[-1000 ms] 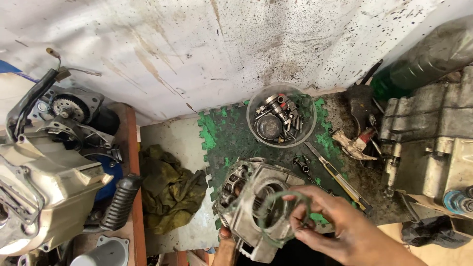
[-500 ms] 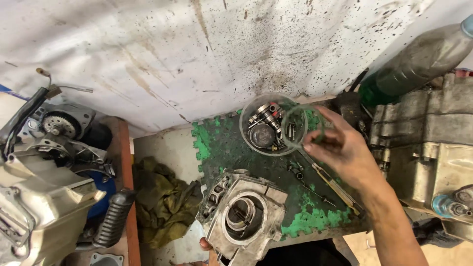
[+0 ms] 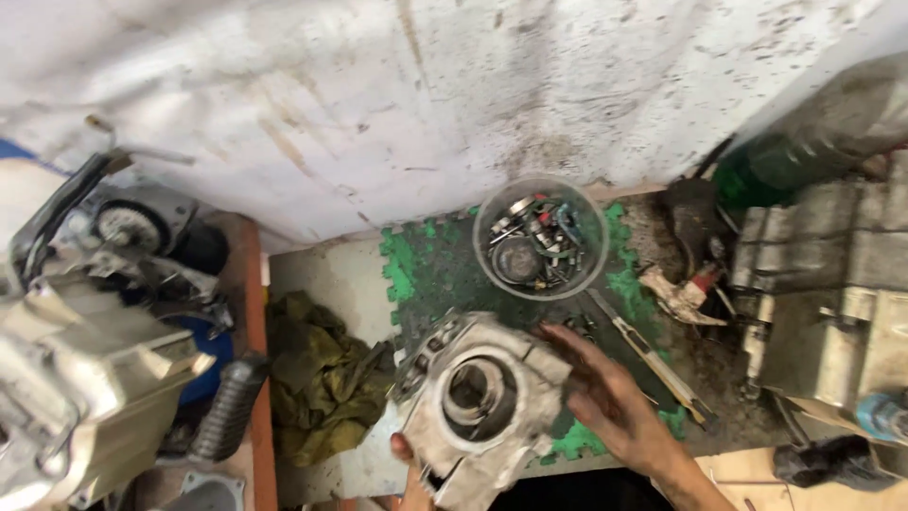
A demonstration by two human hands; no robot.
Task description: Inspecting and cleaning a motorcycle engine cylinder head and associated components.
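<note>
right hand (image 3: 605,397): ring gasket gone since earlier, open beside engine cylinder (image 3: 478,402) | left hand (image 3: 409,468): gripping cylinder's lower edge | parts bowl (image 3: 541,237) behind

You get soft, even daylight with weak shadows and no hard glare. The pale wall (image 3: 454,85) reads brightest. Edges smear and bend, worst at the right; your right hand (image 3: 605,397) is slightly motion-blurred.

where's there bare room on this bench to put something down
Bare pale board lies between the green rag and the foam mat. A small mat strip stays open left of the parts bowl. Right of the engine casing, tools and engine parts crowd it.
</note>
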